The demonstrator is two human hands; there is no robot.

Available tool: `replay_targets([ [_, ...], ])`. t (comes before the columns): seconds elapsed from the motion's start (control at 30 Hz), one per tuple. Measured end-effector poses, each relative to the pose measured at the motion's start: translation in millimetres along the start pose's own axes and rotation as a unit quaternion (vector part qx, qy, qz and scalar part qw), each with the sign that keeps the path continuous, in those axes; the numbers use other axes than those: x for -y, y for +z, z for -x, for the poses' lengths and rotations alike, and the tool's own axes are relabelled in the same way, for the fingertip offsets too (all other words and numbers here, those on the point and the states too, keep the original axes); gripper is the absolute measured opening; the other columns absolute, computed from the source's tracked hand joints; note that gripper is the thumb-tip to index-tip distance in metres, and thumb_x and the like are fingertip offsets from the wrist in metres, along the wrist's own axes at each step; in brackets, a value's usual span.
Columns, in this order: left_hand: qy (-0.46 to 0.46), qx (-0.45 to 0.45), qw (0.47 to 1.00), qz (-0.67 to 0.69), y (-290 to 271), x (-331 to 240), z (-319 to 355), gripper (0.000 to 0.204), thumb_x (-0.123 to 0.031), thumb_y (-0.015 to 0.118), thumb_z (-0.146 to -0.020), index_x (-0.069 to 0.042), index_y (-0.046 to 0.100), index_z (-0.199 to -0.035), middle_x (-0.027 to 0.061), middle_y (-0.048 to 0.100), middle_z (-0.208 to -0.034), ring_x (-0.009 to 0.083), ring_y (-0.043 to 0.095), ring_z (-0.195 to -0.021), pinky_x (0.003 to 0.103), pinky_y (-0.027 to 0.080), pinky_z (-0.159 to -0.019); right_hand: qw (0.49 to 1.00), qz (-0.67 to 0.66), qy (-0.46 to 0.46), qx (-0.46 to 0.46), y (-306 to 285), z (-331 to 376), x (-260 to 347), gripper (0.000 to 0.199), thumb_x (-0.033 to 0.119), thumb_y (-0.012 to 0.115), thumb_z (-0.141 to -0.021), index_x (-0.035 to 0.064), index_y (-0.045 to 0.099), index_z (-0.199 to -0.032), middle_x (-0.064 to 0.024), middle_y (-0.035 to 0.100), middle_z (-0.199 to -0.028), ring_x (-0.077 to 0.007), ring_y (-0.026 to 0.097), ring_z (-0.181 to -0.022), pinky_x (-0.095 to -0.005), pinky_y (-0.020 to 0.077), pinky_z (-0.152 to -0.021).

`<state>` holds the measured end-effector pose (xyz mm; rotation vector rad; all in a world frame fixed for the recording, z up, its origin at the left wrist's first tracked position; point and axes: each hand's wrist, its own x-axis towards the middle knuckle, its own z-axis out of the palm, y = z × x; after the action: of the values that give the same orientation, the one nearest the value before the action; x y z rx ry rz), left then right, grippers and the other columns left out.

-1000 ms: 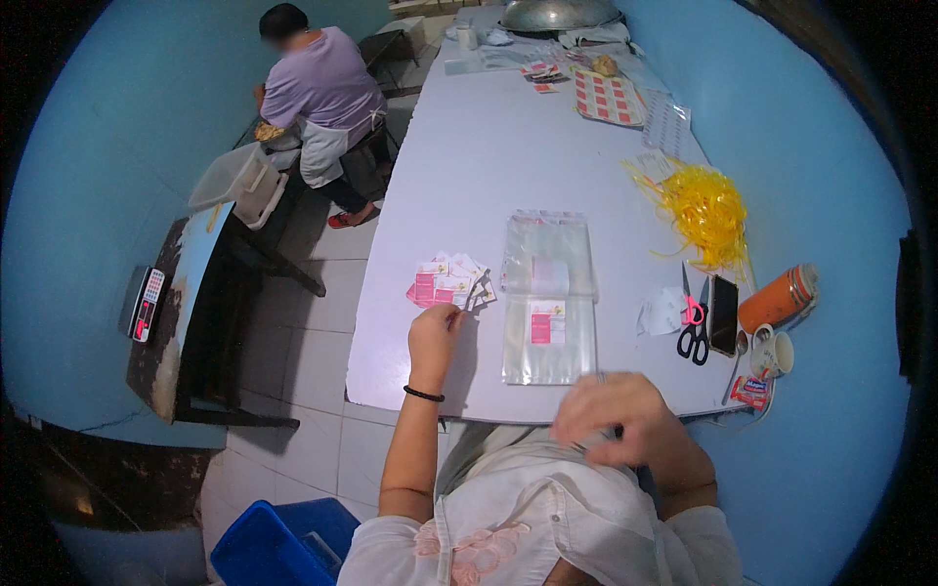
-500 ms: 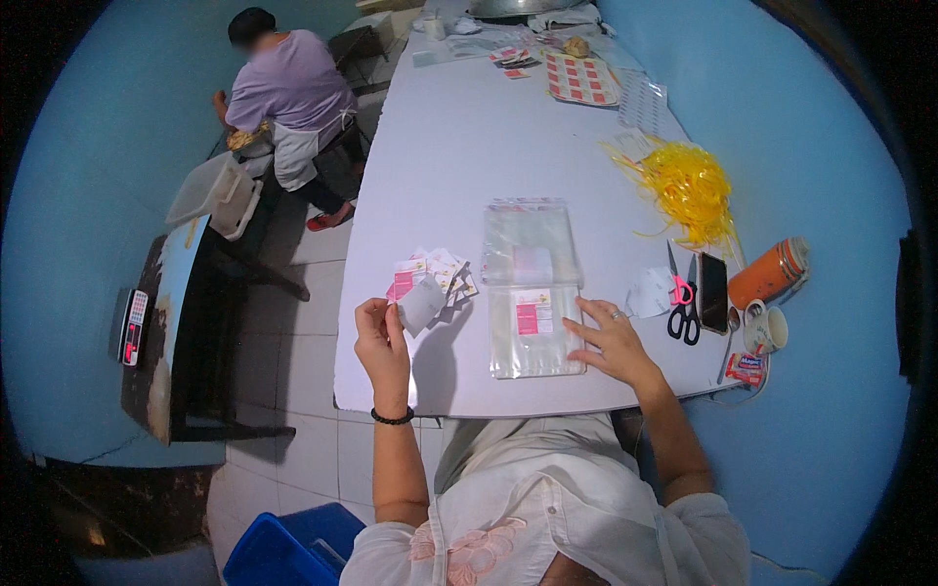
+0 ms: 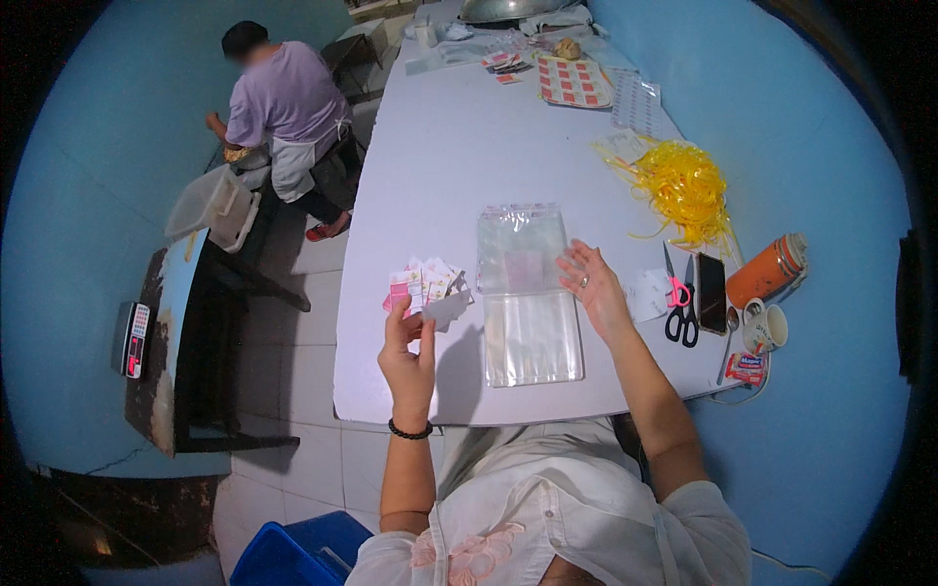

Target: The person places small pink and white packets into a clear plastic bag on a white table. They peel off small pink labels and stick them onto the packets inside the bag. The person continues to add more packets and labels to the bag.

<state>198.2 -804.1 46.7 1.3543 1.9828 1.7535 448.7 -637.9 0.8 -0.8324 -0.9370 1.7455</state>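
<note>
Clearly, what matters most in space is how the small paper slip [image 3: 447,311] lies from the plastic bags [image 3: 533,342]: the slip is at nine o'clock of them, a little apart and off the left edge, while the bags' long axis runs from twelve down to six. The left hand [image 3: 408,363] seems to pinch the slip at its lower left side, though the fingers behind the paper are partly hidden; it tilts it just beside the pile of cards [image 3: 418,279], which lies at about eleven o'clock of the slip. The right hand [image 3: 598,291] is at three o'clock of the bags and the nearer of the two to them, its fingers loosely spread and apparently empty over the upper right edge; whether the fingertips touch the plastic I cannot tell. Scissors [image 3: 679,308] lie beyond that hand, at about four o'clock. Compared with half a second ago, the pink-and-white label that showed on the lower half of the bags is no longer visible there, and where it went cannot be seen. The right hand has gone up toward one o'clock, and the slip now leans closer to the bags.
</note>
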Motion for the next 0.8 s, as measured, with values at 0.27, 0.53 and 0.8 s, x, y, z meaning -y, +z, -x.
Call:
replay_targets([
  [0.27,0.153,0.081,0.984,-0.042,39,-34,17,0.026,0.007,0.072,-0.082,-0.004,0.071,-0.105,0.0109,0.069,-0.091,0.0207,0.068,-0.079,0.03,0.054,-0.067,0.975,0.17,-0.075,0.124,50,61,-2,0.045,-0.007,0.07,-0.086,-0.0016,0.057,-0.129,-0.009,0.068,-0.109,-0.0118,0.062,-0.102,-0.026,0.0504,-0.089],
  [0.53,0.209,0.087,0.974,0.001,49,-49,34,0.036,0.002,0.078,-0.078,-0.009,0.074,-0.112,0.0094,0.068,-0.094,0.0198,0.066,-0.08,0.028,0.053,-0.067,0.989,0.069,-0.07,0.11,73,86,16,0.035,-0.006,0.07,-0.086,-0.0003,0.062,-0.12,-0.0067,0.07,-0.096,-0.0096,0.063,-0.088,-0.0219,0.0478,-0.078],
  [0.8,0.276,0.083,0.957,-0.033,44,-55,34,0.04,0.003,0.08,-0.073,-0.009,0.074,-0.111,0.0072,0.067,-0.095,0.021,0.064,-0.083,0.031,0.051,-0.071,0.99,0.057,-0.07,0.106,72,90,18,0.032,-0.006,0.072,-0.085,-0.0016,0.064,-0.116,-0.0078,0.07,-0.097,-0.0106,0.065,-0.09,-0.0232,0.0503,-0.079],
])
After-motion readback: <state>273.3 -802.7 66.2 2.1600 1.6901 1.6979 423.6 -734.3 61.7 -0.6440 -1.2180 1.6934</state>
